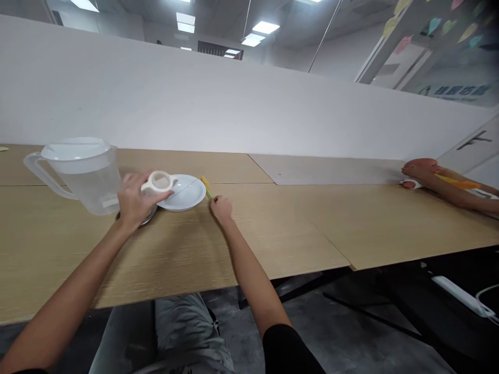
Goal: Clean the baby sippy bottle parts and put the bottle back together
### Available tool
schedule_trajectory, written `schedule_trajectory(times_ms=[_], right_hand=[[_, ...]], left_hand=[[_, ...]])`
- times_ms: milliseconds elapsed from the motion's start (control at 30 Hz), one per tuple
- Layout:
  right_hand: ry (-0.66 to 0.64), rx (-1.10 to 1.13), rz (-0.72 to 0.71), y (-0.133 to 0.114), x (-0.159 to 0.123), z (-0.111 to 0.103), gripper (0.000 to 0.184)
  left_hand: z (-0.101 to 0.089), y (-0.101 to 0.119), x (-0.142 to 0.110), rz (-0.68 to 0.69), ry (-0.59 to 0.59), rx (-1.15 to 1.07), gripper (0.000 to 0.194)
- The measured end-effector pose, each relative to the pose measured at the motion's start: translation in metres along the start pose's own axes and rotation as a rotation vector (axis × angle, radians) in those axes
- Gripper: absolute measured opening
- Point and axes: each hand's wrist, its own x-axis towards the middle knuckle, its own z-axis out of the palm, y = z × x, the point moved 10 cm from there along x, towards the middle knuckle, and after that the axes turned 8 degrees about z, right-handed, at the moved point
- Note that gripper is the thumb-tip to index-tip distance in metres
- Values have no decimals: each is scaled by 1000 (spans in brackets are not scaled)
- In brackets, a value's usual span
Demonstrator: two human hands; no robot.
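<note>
My left hand (133,200) is closed round a small white cup-like piece with a round opening (159,183), held just left of a white plate (183,194). A dark round thing (147,218) lies on the table under that hand. My right hand (221,206) is closed on a thin green stem with a yellow tip (206,184), which rests by the right rim of the plate. A clear plastic pitcher with a white lid (80,172) stands to the left of my left hand.
The wooden table (296,228) runs along a white partition wall (234,109). At the far right another person's arm (444,182) rests on the table. A white power strip (460,296) lies on the floor at lower right.
</note>
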Motion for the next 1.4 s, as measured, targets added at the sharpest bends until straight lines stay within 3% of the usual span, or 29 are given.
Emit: schedule_trajectory(times_ms=[167, 267, 500, 867, 1033, 1133, 1200, 1267, 1300, 1333, 1400], right_hand=[[-8, -62, -46, -6, -4, 3, 33], [-3, -89, -65, -8, -5, 3, 34], [4, -145, -75, -9, -5, 5, 34], [20, -167, -71, -7, -8, 4, 33], [19, -159, -70, -8, -8, 4, 33], [7, -157, -77, -7, -9, 4, 32], [22, -114, -58, -5, -9, -2, 30], [112, -8, -32, -5, -11, -22, 32], [174, 56, -38, -8, -13, -35, 34], [229, 111, -68, -15, -16, -47, 36], [254, 151, -197, -41, -22, -61, 38]], left_hand=[[10, 53, -47, 129, -49, -240, 54], [28, 66, -68, 180, -115, -315, 52], [49, 47, -83, 27, -158, -344, 52], [60, 25, -97, -172, -144, -362, 58], [66, 20, -103, -304, -188, -402, 76], [60, 19, -101, -291, -184, -431, 88], [39, 3, -95, -301, -63, -390, 78], [14, -28, -90, -367, 98, -311, 57], [7, -47, -88, -405, 119, -257, 50], [7, -64, -84, -434, 71, -179, 46], [27, -92, -76, -417, -213, 2, 40]])
